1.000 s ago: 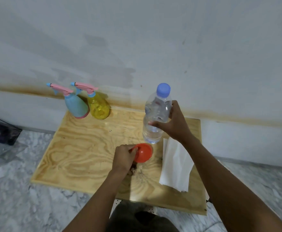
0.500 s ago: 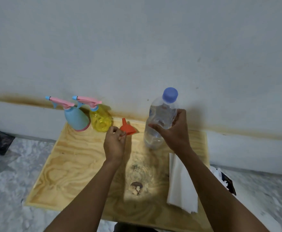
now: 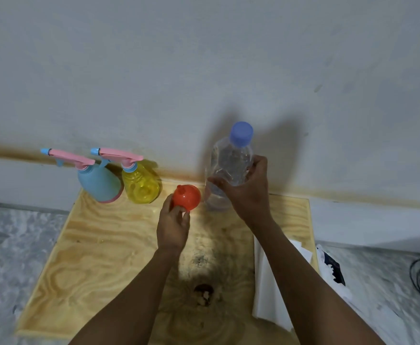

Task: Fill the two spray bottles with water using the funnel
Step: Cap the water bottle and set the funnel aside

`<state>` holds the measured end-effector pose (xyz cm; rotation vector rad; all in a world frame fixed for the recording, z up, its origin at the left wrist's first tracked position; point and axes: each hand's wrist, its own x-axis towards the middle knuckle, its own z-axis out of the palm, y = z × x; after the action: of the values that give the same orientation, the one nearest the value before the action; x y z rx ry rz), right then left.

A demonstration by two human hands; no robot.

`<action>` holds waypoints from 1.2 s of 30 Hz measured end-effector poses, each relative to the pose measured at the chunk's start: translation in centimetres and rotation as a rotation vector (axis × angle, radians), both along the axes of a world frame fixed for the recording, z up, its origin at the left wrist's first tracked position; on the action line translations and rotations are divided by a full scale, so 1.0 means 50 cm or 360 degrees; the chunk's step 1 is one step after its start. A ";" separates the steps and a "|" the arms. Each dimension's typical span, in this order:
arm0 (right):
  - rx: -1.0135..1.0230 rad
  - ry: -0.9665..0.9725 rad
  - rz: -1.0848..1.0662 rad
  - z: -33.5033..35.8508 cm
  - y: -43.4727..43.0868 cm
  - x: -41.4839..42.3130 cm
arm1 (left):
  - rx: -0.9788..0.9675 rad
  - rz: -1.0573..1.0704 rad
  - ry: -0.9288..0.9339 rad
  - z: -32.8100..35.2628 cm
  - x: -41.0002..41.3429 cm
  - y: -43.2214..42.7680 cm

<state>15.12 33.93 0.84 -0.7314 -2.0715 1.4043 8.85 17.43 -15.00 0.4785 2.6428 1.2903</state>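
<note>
Orange funnel (image 3: pixel 187 197) in my left hand (image 3: pixel 174 225), water bottle (image 3: pixel 231 165) in my right hand (image 3: pixel 248 192).
Well left of the water bottle I see the blue spray bottle (image 3: pixel 99 185) and the yellow spray bottle (image 3: pixel 141 188) side by side. Just left of it, my fingertips pinch the funnel. My right fingers curl round the capped bottle.

Orange funnel (image 3: pixel 187 197), blue spray bottle (image 3: pixel 99 184), yellow spray bottle (image 3: pixel 141 186), both pink-topped; blue-capped clear water bottle (image 3: pixel 231 168).

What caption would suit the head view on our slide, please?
Left hand holds orange funnel, right hand grips capped water bottle; blue spray bottle and yellow spray bottle stand closed.
</note>
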 end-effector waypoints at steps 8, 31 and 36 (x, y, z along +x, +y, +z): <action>0.0003 -0.0054 -0.0041 0.004 0.010 -0.014 | -0.0079 0.0188 -0.0064 0.002 -0.015 0.011; 0.0239 -0.0662 -0.0121 -0.064 0.027 0.350 | -0.0483 -0.0560 -0.0125 0.043 0.297 -0.013; 0.0067 -0.1118 -0.0345 -0.150 0.009 0.493 | -0.0828 -0.0733 -0.0093 0.036 0.357 0.018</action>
<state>39.77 34.39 -6.67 -1.5483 -2.4075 1.0641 26.71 18.32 -13.18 0.8673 2.4703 0.4559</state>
